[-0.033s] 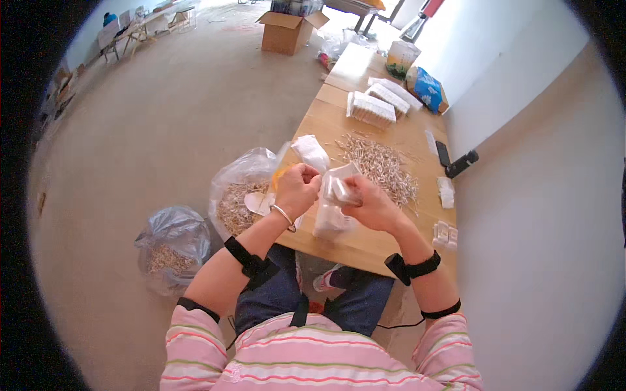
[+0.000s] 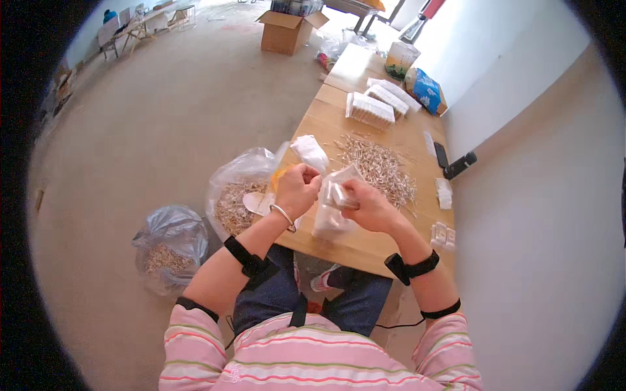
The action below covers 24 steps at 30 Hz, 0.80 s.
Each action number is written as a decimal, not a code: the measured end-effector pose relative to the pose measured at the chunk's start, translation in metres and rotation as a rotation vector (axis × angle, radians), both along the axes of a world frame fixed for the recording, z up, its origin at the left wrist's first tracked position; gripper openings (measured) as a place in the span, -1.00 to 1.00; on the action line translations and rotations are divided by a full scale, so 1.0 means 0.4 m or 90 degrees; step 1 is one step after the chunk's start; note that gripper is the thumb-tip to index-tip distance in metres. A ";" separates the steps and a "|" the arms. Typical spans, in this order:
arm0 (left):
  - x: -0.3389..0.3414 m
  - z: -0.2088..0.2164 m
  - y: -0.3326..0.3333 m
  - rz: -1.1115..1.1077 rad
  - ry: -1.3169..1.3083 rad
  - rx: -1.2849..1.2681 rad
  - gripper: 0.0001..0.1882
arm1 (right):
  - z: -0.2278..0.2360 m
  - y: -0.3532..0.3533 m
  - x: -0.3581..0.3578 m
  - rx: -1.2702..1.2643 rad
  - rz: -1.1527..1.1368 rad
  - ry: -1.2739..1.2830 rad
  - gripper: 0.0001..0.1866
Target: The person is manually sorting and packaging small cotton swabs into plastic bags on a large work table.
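Observation:
My right hand point(image 2: 370, 205) is closed round a small clear packet point(image 2: 340, 195) with whitish contents, held over the table's near edge. A clear plastic bag point(image 2: 334, 225) stands just below and behind it. Left of that, my left hand point(image 2: 297, 190) is closed in a pinch near the bag's top; whatever its fingertips hold is too small to make out. Beyond my right hand spreads a loose pile of thin sticks with pale ends, apparently cotton swabs point(image 2: 381, 171). Past my left hand lies a white packet point(image 2: 310, 152).
Left of the wooden table point(image 2: 326, 104), an open plastic bag point(image 2: 244, 205) and a greyish bag point(image 2: 171, 244) hold more sticks. Stacked swab packs point(image 2: 370, 109) sit farther back. Along the wall lie a black bottle point(image 2: 460, 165), a phone point(image 2: 441, 155) and small packets point(image 2: 443, 233).
My right hand has shifted slightly down with the packet. My left hand stays in place.

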State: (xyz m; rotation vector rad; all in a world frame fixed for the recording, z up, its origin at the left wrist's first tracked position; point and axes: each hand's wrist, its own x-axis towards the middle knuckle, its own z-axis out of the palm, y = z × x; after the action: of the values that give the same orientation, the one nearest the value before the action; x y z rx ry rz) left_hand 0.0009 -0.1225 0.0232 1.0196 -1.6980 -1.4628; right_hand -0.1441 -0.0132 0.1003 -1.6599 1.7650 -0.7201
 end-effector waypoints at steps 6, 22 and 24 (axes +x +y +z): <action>-0.013 -0.050 0.040 -0.003 -0.055 -0.101 -0.53 | -0.090 -0.062 -0.020 0.069 0.067 0.377 -0.60; -0.055 -0.096 0.113 -0.037 -0.076 0.064 -0.32 | -0.049 -0.043 -0.034 0.085 -0.032 0.131 -0.51; -0.059 -0.106 0.118 0.019 -0.058 0.067 -0.36 | -0.051 -0.047 -0.029 0.055 -0.001 0.210 -0.52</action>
State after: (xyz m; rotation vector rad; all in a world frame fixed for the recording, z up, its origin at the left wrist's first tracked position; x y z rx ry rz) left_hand -0.0226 -0.0754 -0.0192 1.1797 -1.6765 -1.5201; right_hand -0.1556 -0.0319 0.0798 -1.7967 1.9899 -0.3787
